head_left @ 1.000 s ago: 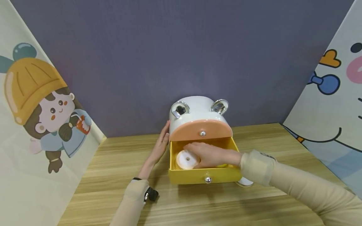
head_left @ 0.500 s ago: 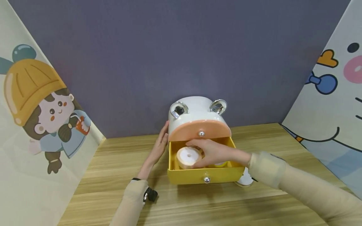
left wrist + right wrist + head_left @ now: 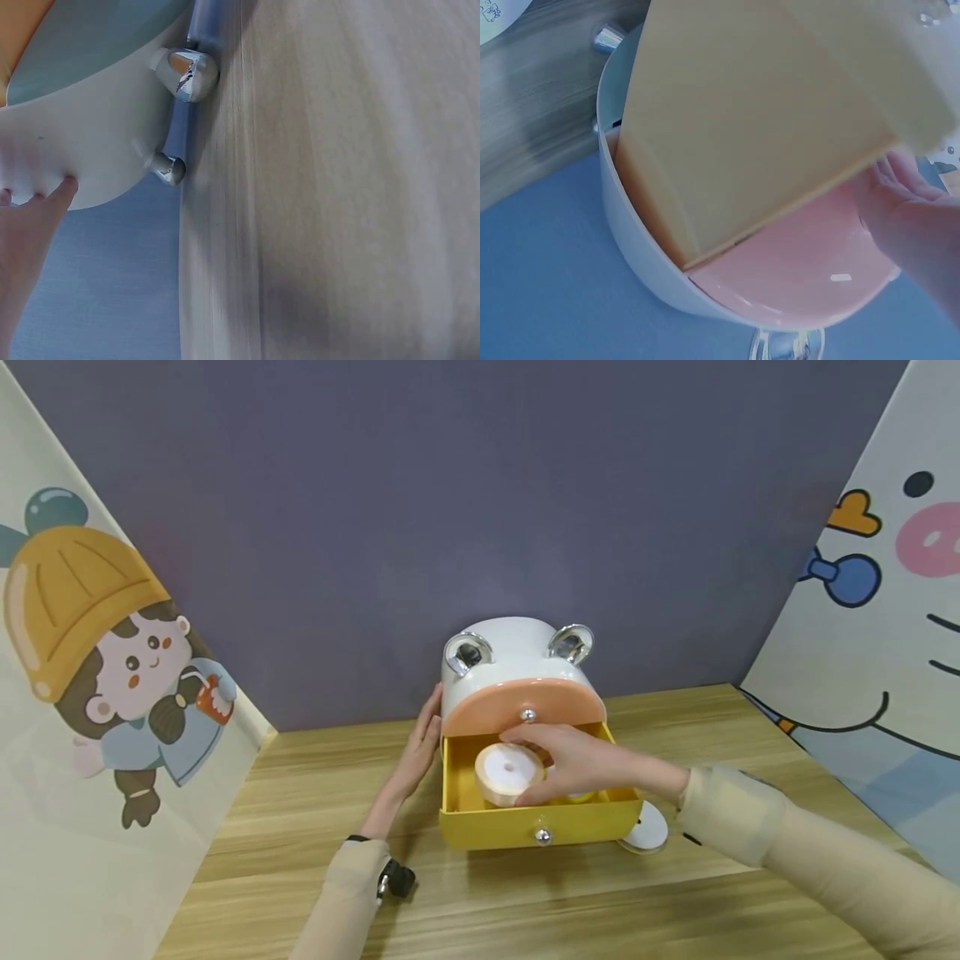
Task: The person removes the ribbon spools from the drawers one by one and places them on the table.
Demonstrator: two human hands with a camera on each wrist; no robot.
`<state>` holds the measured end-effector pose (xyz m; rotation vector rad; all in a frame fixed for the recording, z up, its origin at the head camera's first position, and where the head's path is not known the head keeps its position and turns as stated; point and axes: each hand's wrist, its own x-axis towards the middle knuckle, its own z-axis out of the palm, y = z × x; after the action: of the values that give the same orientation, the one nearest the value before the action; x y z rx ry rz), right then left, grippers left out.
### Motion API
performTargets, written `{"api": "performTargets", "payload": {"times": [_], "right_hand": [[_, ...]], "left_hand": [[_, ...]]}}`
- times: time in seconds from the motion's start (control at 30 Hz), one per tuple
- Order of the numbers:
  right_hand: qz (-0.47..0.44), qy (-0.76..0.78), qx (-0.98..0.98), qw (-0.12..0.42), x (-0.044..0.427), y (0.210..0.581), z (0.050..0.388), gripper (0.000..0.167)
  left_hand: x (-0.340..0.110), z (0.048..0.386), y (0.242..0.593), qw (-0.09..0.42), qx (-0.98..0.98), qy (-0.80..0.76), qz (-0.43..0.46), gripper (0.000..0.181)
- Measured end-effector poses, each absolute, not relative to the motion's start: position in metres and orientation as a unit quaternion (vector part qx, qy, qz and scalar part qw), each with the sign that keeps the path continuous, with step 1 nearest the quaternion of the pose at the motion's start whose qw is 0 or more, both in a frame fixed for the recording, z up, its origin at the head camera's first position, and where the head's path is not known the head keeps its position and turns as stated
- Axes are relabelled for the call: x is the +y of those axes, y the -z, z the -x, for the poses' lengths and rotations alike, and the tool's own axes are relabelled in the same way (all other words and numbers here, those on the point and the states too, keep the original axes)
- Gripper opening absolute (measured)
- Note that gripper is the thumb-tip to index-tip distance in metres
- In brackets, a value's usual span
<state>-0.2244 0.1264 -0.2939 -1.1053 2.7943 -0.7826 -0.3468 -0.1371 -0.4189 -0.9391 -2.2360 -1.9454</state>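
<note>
In the head view my right hand grips a pale peach ribbon roll with a white round face, thumb near and fingers on the far side. The roll is over the left part of a pulled-out yellow drawer. That drawer belongs to a white rounded storage box with a peach upper drawer. My left hand rests against the box's left side. Its fingertips touch the white wall in the left wrist view. In the right wrist view the drawer hides the roll.
Inside the drawer, partly behind my right hand, is a yellow-rimmed item. A flat white round thing lies on the wooden table, right of the drawer. A dark wall stands behind the box.
The right hand has lifted the ribbon roll a little and shifted it rightward within the drawer area. The left hand stays against the box. The view has drifted slightly.
</note>
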Motion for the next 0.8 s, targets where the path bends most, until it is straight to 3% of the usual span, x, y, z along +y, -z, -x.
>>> {"api": "performTargets", "payload": {"times": [0.8], "right_hand": [[0.317,0.296,0.901,-0.031,0.182,0.279,0.191,0.076]], "left_hand": [[-0.138,0.346,0.422,0.006,-0.705,0.64,0.304,0.051]]}}
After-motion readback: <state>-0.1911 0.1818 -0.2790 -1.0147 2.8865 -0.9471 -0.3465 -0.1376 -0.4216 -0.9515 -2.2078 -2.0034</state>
